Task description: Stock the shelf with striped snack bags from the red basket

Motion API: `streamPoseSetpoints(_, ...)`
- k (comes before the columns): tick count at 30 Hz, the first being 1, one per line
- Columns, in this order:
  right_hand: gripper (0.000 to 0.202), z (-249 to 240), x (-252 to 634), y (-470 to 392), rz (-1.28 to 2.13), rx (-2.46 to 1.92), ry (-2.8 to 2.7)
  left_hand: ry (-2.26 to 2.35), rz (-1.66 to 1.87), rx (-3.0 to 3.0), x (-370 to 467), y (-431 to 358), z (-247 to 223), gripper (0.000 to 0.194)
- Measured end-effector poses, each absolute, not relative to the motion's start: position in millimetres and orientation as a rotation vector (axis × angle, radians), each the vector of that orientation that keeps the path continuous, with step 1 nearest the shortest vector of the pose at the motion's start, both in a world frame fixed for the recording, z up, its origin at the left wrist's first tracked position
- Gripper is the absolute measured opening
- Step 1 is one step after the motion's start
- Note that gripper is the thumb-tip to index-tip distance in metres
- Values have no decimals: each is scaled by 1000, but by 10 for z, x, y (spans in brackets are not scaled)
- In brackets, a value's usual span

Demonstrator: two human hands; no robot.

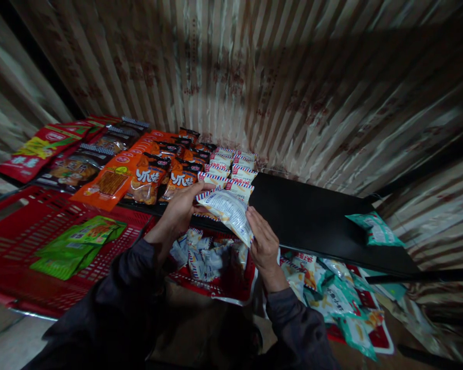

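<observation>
Between my two hands is a white snack bag with a red-and-blue striped edge, held tilted just above the front of the black shelf. My left hand grips its left end, fingers partly hidden behind it. Against its right side my right hand is closed, with the fingers held together. Behind the bag, matching white striped packets stand in two rows on the shelf. Orange-and-black snack bags lie just left of those rows.
Left on the shelf are an orange bag, dark packs and red bags. A teal bag lies far right. Below stand a red basket with green packets, a basket of white packets and one with teal bags.
</observation>
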State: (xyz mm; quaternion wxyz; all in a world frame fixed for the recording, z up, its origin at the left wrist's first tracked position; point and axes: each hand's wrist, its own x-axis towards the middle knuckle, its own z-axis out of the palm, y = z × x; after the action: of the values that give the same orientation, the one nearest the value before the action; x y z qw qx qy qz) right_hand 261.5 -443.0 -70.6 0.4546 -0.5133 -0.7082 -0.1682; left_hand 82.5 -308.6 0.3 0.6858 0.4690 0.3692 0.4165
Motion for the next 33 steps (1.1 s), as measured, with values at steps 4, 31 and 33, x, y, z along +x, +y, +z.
streamPoseSetpoints(4, 53, -713, 2609, -4431, -413, -1261, -1691, 732, 901, 1006, 802, -3108, 58, 44)
streamPoseSetpoints(31, 46, -636, 1971, -4320, 946, -1048, -318, 713, 997, 978, 990, -3203, -63, 32)
streamPoseSetpoints(33, 44, -632, 1944, -4309, 955, -1008, -281, 676, 928, 963, 1026, -3264, -64, 33)
